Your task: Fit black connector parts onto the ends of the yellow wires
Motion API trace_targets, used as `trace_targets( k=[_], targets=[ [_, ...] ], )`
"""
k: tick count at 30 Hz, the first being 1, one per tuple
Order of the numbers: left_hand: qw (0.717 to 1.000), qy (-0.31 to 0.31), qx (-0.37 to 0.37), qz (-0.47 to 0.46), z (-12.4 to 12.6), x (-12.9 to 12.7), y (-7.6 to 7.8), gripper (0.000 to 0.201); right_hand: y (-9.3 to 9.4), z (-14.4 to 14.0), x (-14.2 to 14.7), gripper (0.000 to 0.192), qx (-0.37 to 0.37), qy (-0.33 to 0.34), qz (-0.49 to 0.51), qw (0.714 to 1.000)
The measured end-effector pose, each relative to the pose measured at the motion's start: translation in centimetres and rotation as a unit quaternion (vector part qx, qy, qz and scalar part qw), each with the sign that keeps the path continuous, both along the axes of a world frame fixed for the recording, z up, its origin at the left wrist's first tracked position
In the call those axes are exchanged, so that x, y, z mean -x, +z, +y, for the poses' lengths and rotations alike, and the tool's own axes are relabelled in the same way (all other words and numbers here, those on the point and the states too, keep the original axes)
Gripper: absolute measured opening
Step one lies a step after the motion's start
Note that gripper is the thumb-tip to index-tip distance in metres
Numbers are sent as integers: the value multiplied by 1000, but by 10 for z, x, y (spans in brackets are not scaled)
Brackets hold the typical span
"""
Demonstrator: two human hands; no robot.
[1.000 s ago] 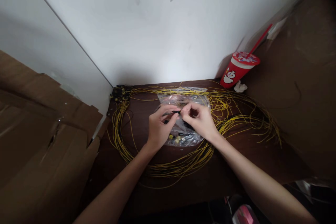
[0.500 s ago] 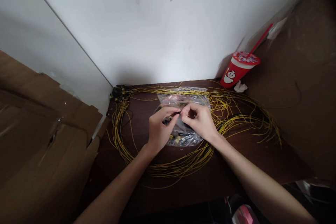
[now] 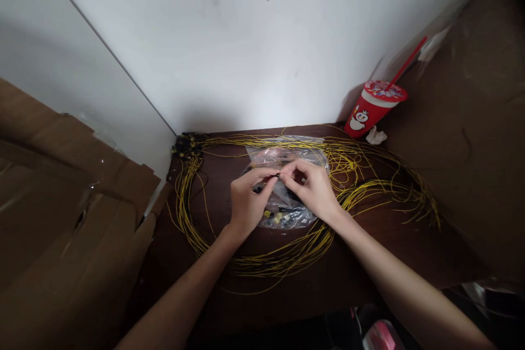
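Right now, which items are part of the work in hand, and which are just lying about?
In use: left hand and right hand pinching a small black connector; clear parts bag; yellow wires.
Lying about: red cup, crumpled tissue, cardboard.

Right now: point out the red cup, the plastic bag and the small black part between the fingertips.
red cup (image 3: 367, 116), head view, on its side wall.
plastic bag (image 3: 283, 217), head view, on its near end.
small black part (image 3: 274, 176), head view, on its middle, pinched by both hands.

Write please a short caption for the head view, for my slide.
Left hand and right hand pinch a small black part above a clear bag, ringed by yellow wires.
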State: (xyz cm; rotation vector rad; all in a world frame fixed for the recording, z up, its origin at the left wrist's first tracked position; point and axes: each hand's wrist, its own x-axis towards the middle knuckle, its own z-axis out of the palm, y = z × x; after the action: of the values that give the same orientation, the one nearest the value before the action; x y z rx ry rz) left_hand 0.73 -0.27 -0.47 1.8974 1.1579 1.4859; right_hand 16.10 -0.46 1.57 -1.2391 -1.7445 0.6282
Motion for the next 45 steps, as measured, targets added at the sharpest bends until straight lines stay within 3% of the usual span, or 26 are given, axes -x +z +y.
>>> trace_targets(
  k=[9,17,24,29,39,45],
  targets=[
    [1000,8,-11,5,0,1,1,9,-5,1,1,6,25,22,84,996],
    [998,-26,26,-56,1,0,-3,10,-6,5,0,9,75,38,187,979],
    [999,-10,-40,9,0,1,-1,9,-8,3,1,8,54,10,133,990],
    [997,6,-55,50,-1,0,1,9,-8,1,1,7,45,28,117,992],
    [996,-20,38,-73,2,-2,-3,8,-11,8,0,17,85,29,188,978],
    [997,-31,31,-63,1,-1,-3,9,-9,8,-1,21,105,41,203,973]
  ],
)
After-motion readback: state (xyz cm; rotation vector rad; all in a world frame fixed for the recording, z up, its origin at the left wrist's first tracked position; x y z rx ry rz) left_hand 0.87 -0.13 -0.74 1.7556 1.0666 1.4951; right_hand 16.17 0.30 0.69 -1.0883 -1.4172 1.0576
